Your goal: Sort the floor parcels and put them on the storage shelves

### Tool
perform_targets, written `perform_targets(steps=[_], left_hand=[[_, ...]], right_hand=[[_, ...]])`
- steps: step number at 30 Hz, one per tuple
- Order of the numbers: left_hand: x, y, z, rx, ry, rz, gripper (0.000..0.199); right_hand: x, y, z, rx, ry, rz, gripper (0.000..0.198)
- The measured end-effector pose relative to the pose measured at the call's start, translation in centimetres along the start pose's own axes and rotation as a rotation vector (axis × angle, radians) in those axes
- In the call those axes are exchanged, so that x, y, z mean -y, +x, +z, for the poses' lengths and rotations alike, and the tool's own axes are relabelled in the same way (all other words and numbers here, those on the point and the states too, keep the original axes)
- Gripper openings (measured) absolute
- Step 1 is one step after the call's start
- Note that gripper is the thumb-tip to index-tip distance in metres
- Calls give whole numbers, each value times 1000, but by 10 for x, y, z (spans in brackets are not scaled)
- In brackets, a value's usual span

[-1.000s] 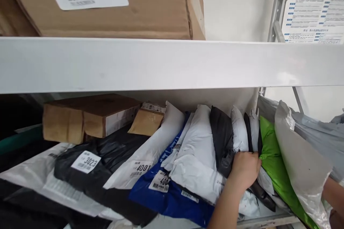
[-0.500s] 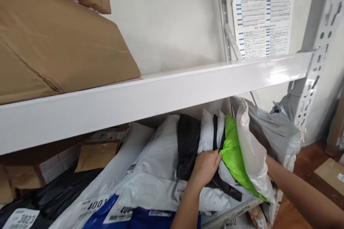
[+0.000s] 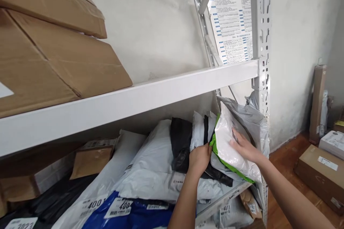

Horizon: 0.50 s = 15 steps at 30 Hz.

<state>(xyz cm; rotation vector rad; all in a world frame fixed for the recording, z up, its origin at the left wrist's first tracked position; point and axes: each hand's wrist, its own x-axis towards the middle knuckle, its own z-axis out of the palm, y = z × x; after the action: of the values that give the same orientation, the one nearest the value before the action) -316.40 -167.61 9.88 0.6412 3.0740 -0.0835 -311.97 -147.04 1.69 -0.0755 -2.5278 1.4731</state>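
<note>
My left hand [image 3: 199,158] is closed, its fingers pinching the edge of a bright green mailer bag [image 3: 214,145] on the lower shelf. A white mailer bag [image 3: 224,132] leans over the green one and covers most of it. On the white bag's face rests my right hand [image 3: 244,148], fingers stretched out and thumb apart; a small dark strip shows between them, too unclear to name. Left of my left hand stand a black mailer bag [image 3: 181,143] and a narrow white one [image 3: 197,132]. A large grey-white mailer [image 3: 153,157] lies farther left.
A white shelf beam [image 3: 161,96] runs above the bags, joined to a slotted upright [image 3: 262,43]. Cardboard boxes [image 3: 61,57] sit on the upper shelf. A blue bag [image 3: 150,218] lies in front. More boxes [image 3: 319,171] stand on the floor at right.
My right hand has come from behind the white bag onto its face. The white bag has tilted left over the green one. The view has turned right; my left hand keeps its hold.
</note>
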Motion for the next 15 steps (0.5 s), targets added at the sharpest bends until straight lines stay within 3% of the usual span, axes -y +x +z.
perform_targets(steps=[3, 5, 7, 11, 15], left_hand=[[-2, -1, -1, 10, 6, 7, 43], [-2, -1, 0, -5, 1, 16, 44], [-2, -1, 3, -28, 0, 21, 44], [-2, -2, 13, -65, -7, 51, 45], [0, -2, 24, -103, -51, 73, 44]], right_hand=[[-11, -38, 15, 98, -67, -61, 142], [-24, -44, 19, 104, -113, -111, 157], [-37, -34, 14, 59, -108, -194, 145], [-56, 4, -2, -85, 87, -241, 93], [-78, 13, 2, -168, 144, -257, 81]])
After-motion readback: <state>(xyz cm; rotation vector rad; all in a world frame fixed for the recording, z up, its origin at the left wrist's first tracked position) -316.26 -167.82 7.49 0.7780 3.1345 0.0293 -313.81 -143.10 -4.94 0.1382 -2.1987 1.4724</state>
